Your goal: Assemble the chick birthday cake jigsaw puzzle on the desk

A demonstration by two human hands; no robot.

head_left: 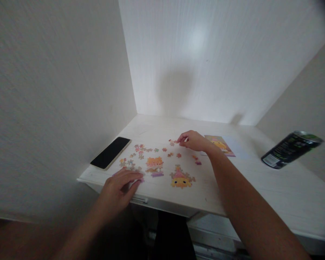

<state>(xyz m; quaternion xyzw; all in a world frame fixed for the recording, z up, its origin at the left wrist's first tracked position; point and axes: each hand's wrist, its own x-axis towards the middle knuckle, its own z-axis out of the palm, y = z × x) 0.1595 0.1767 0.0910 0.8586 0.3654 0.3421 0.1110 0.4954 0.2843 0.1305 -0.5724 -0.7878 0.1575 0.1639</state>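
My right hand (191, 140) reaches to the far middle of the table, thumb and fingers closed in a pinch at a small jigsaw puzzle piece (173, 143). Part of that piece is hidden by the fingertips. My left hand (121, 184) rests near the front edge, fingers loosely bent and thumb apart, over some purple pieces it partly covers. Between the hands lies a joined puzzle section (181, 180) with a yellow face and dark eyes. To its left is an orange group of pieces (154, 161). Several loose pieces (139, 148) are scattered farther left.
A black-screened phone (111, 152) lies at the table's left side. A picture card (220, 145) lies beyond my right forearm. A dark drink can (291, 150) stands at the right. White panels (211, 65) enclose the white table (249, 180) at back and sides.
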